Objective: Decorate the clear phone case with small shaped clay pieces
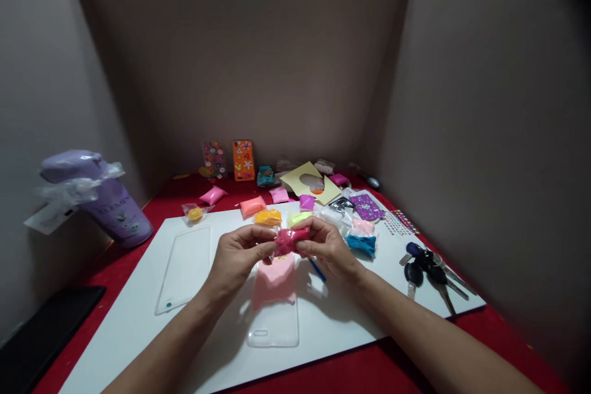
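Note:
A small clear packet of dark pink clay (pixel 290 240) is held up between both hands above the white board (pixel 221 332). My left hand (pixel 240 252) pinches its left end, and my right hand (pixel 325 245) grips its right end with thumb and fingers. Below the hands lies a clear phone case (pixel 273 326), its middle covered by light pink clay (pixel 276 284); the hands hide its upper end. A blue stick (pixel 317 269) rests to the right of the case.
Another clear case (pixel 184 265) lies at left. Colored clay packets, including a blue one (pixel 361 246), spread behind the hands. Keys (pixel 427 271) sit at right, a purple tumbler (pixel 111 206) at far left. Two decorated cases, one orange (pixel 243 160), stand at the back.

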Action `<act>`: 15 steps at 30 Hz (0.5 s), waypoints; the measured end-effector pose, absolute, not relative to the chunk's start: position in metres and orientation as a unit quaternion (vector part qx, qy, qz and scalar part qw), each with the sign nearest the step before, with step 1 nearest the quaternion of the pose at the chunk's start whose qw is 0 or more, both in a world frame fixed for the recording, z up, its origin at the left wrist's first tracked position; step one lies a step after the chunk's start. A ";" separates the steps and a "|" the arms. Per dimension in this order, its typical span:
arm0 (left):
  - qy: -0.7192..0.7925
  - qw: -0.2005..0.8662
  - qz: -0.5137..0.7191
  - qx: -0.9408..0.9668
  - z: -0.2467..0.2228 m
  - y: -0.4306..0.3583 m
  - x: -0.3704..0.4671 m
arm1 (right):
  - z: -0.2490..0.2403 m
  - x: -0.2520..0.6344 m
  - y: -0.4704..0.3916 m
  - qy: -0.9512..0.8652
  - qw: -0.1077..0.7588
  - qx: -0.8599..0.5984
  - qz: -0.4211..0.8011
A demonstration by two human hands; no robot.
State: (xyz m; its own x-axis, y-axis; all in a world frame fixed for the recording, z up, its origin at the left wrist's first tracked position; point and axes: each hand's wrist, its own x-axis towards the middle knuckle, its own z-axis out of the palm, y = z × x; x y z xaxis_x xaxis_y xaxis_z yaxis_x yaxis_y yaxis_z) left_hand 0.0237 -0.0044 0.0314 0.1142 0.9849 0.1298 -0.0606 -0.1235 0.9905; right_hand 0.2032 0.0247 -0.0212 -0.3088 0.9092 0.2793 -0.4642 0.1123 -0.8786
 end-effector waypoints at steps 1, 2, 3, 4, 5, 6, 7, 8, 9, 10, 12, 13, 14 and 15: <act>0.429 0.499 0.516 0.548 0.031 -0.005 0.025 | -0.021 0.203 0.024 -0.509 0.547 -0.219 0.628; 0.435 0.484 0.520 0.554 0.031 -0.006 0.025 | -0.020 0.203 0.024 -0.510 0.548 -0.219 0.626; 0.438 0.464 0.523 0.565 0.031 -0.006 0.026 | -0.019 0.203 0.023 -0.511 0.549 -0.218 0.624; 0.437 0.442 0.526 0.580 0.031 -0.006 0.026 | -0.017 0.203 0.023 -0.513 0.550 -0.218 0.622; 0.433 0.420 0.529 0.597 0.031 -0.006 0.027 | -0.017 0.203 0.022 -0.516 0.549 -0.218 0.620; 0.428 0.399 0.529 0.615 0.030 -0.005 0.026 | -0.016 0.203 0.022 -0.520 0.548 -0.218 0.618; 0.423 0.383 0.526 0.630 0.029 -0.004 0.026 | -0.016 0.203 0.022 -0.523 0.548 -0.218 0.616; 0.422 0.369 0.521 0.643 0.027 -0.004 0.025 | -0.016 0.203 0.022 -0.526 0.548 -0.217 0.614; 0.423 0.356 0.515 0.656 0.026 -0.003 0.025 | -0.016 0.203 0.022 -0.527 0.547 -0.216 0.613; 0.425 0.343 0.507 0.667 0.024 -0.002 0.024 | -0.017 0.202 0.022 -0.528 0.548 -0.216 0.612; 0.428 0.304 0.490 0.696 0.021 -0.002 0.023 | -0.018 0.202 0.021 -0.527 0.549 -0.214 0.612; 0.429 0.282 0.480 0.711 0.020 -0.002 0.023 | -0.019 0.202 0.021 -0.526 0.549 -0.213 0.613; 0.430 0.264 0.471 0.723 0.020 -0.003 0.023 | -0.019 0.202 0.021 -0.525 0.550 -0.213 0.614; 0.432 0.256 0.464 0.730 0.020 -0.004 0.024 | -0.019 0.202 0.021 -0.523 0.550 -0.213 0.615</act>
